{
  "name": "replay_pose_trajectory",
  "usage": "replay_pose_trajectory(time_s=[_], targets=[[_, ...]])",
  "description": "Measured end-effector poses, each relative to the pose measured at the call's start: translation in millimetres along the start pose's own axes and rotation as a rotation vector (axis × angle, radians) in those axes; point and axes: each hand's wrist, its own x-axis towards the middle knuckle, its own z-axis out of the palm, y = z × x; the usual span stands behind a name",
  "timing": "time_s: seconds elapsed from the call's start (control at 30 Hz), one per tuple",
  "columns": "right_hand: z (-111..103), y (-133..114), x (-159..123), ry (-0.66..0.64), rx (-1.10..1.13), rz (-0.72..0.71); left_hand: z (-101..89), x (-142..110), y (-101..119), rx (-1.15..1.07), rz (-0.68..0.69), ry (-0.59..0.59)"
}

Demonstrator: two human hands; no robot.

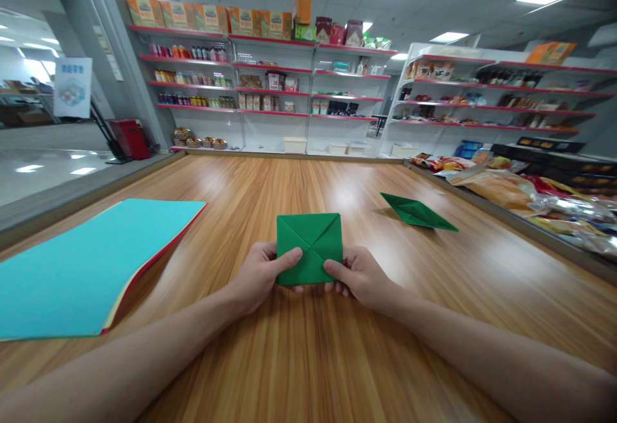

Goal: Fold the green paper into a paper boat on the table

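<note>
Tabletop (pixel 231 182), blurry sign lettering (pixel 72 69), held green paper (pixel 311 243)

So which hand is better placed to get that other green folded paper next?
Probably the right hand: the other green paper lies on that side, and the left hand is farther away. Both hold the flat folded paper, so the right would have to let go first.
</note>
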Motion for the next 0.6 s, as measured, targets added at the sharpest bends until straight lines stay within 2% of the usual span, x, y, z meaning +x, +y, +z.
replay_pose_trajectory(time_s=[0.13, 0.23, 0.37, 0.47, 0.6], targets=[[-3.8, 1.7, 0.7, -0.001, -0.036, -0.035, -2.3, 0.7, -2.6, -0.043, 0.004, -0.036], [-2.9, 3.5, -0.8, 0.018, -0.059, -0.053, -3.1, 1.8, -3.2, -0.063, 0.023, -0.001], [-0.7, 5.9, -2.8, 0.082, -0.101, -0.107, -3.9, 3.7, -5.1, -0.027, 0.126, 0.002], [-1.0, 6.3, -1.9, 0.152, -0.120, -0.086, -4.6, 5.6, -6.6, -0.036, 0.209, -0.010], [-2.4, 8.1, 2.9, 0.209, -0.055, -0.053, -5.0, 7.8, -6.2, -0.031, 0.219, 0.026]])
